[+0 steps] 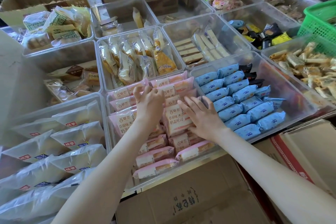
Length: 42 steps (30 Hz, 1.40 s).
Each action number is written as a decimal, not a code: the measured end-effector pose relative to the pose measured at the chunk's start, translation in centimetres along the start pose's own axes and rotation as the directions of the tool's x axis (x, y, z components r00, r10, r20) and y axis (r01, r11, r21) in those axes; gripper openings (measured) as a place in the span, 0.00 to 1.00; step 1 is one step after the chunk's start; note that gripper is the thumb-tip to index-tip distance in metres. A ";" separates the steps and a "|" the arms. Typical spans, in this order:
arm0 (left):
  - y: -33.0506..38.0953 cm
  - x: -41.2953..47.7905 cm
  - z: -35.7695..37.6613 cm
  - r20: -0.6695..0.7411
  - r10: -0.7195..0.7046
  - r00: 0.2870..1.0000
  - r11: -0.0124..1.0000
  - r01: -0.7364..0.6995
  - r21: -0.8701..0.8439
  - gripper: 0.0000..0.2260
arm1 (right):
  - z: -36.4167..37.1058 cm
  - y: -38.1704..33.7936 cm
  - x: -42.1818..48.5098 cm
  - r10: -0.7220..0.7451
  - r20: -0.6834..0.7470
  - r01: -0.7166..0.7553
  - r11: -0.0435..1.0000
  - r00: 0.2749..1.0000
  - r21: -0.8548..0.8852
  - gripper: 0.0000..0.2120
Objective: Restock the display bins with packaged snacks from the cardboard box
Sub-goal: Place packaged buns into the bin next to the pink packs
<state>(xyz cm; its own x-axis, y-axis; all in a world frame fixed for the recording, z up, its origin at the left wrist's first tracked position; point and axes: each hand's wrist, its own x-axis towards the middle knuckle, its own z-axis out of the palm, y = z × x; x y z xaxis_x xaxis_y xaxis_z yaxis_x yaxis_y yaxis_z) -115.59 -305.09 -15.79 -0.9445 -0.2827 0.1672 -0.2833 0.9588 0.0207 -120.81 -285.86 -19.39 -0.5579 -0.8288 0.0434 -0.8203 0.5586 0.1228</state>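
Nearest me, cardboard box (190,198), just under front edge of clear bin (135,187). In bin: pink snack packs (179,123), two rows, nearly full. My right hand (201,116) flat on right row, fingers straight, spread. Left hand (149,103) over left row, fingers curled; can't tell if gripping pack. Next bin right: blue packs (241,107). Beyond: yellow cake packs (131,58). Far right: green basket (321,25).

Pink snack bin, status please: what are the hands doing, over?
Right hand flat on the pink packs. Left hand curled over packs further back, grip unclear. Pink bin nearly full, packs in rows. Nothing blocking it.
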 end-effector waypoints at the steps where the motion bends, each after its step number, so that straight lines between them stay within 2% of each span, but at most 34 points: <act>1: -0.1 0.0 -0.1 -0.042 -0.030 0.999 1.000 0.029 -0.009 0.05 | 0.1 0.0 0.2 0.013 -0.047 -0.014 1.000 0.999 -0.022 0.47; 3: -0.2 0.3 -0.6 -0.106 -0.059 0.993 0.998 0.060 0.003 0.05 | 0.1 -0.1 0.9 0.028 -0.107 -0.035 0.997 0.994 -0.065 0.44; 6: 0.1 0.2 -0.9 -0.026 -0.081 0.996 0.995 0.082 0.049 0.10 | 0.1 0.0 2.0 0.021 -0.081 -0.028 0.996 0.997 -0.084 0.45; 9: 0.5 -1.3 -0.9 -0.095 -0.023 0.995 0.993 0.034 0.111 0.14 | 0.1 0.1 2.1 0.020 -0.048 -0.022 0.999 0.999 -0.035 0.47; 13: 1.3 -4.2 0.2 -0.079 0.057 0.995 0.990 -0.046 0.136 0.29 | -0.4 0.0 1.6 0.048 -0.015 -0.048 0.999 0.999 0.004 0.51; 16: 1.5 -5.4 0.6 -0.065 0.100 0.993 0.983 -0.089 0.158 0.30 | -0.7 -0.1 0.8 0.058 -0.044 -0.055 0.997 0.997 0.052 0.51; 19: 1.4 -5.8 0.8 -0.025 0.121 0.992 0.972 -0.113 0.204 0.31 | -1.1 -0.3 -0.4 0.014 -0.082 -0.004 0.993 0.997 0.119 0.46; 21: 1.4 -5.8 0.7 -0.016 0.121 0.992 0.974 -0.116 0.194 0.32 | -1.8 -0.4 -1.3 -0.067 -0.011 0.068 0.978 0.998 0.195 0.39; 24: 1.3 -6.0 0.5 -0.075 0.144 0.987 0.981 -0.133 0.139 0.33 | -2.9 -0.1 -2.9 -0.195 0.274 0.086 0.928 0.942 0.364 0.30; 26: 1.4 -6.6 0.4 -0.149 0.189 0.971 0.981 -0.178 0.081 0.30 | -3.1 -0.1 -3.7 -0.249 0.387 0.106 0.929 0.888 0.355 0.26; 28: 1.8 -7.6 0.7 -0.196 0.295 0.935 0.955 -0.291 0.050 0.24 | -3.2 -0.2 -4.1 -0.251 0.422 0.092 0.928 0.871 0.362 0.23; 30: 2.4 -8.7 1.2 -0.111 0.409 0.906 0.912 -0.407 0.040 0.15 | -3.4 -0.4 -4.2 -0.222 0.451 0.038 0.924 0.864 0.381 0.20; 32: 3.0 -9.2 2.2 0.055 0.417 0.907 0.906 -0.420 0.057 0.12 | -3.7 -0.4 -4.1 -0.197 0.493 -0.008 0.924 0.847 0.382 0.18; 35: 4.0 -8.8 1.8 0.251 0.304 0.919 0.943 -0.327 0.055 0.08 | -3.8 -0.6 -4.2 -0.177 0.535 -0.048 0.924 0.826 0.380 0.18; 37: 4.9 -8.2 1.8 0.428 0.202 0.881 0.971 -0.237 0.029 0.03 | -3.8 -0.7 -4.2 -0.170 0.544 -0.059 0.924 0.822 0.378 0.17; 39: 5.4 -7.5 1.8 0.484 0.146 0.863 0.983 -0.180 0.023 0.04 | -3.9 -0.7 -4.2 -0.160 0.550 -0.075 0.922 0.820 0.380 0.16; 42: 5.6 -7.5 1.1 0.445 0.117 0.888 0.992 -0.124 -0.014 0.10 | -4.0 -0.7 -4.1 -0.145 0.556 -0.098 0.918 0.818 0.383 0.15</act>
<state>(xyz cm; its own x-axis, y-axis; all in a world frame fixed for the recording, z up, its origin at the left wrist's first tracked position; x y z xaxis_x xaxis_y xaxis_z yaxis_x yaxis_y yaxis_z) -110.31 -297.64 -18.05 -0.9457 -0.1512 -0.2877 -0.1619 0.9867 0.0137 -117.39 -282.98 -15.74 -0.4074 -0.7408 -0.5340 -0.7472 0.6066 -0.2715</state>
